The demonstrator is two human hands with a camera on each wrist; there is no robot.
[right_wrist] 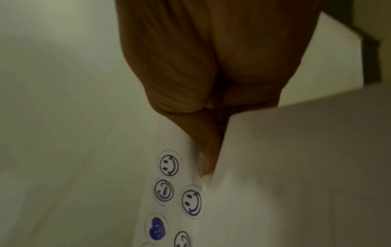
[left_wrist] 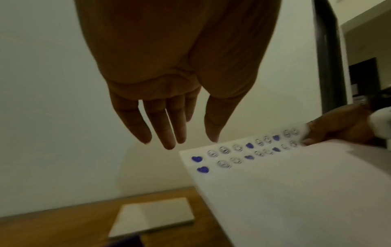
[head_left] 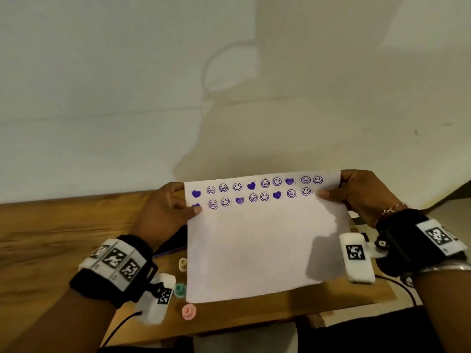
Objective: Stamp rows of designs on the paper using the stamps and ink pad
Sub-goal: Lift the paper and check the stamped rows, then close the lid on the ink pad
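A white paper is held up above the wooden table; two rows of purple hearts and smiley faces run along its top. My right hand pinches the top right corner, thumb on the printed side and fingers behind. My left hand is at the top left corner. In the left wrist view this hand has straight fingers and a small gap to the paper. A beige stamp, a teal stamp and a pink stamp sit on the table. A dark ink pad is mostly hidden behind the sheet.
A pale flat pad lies on the table near the wall. The white wall stands close behind the table. The table's front edge runs just below the pink stamp. A dark doorway is off to the right.
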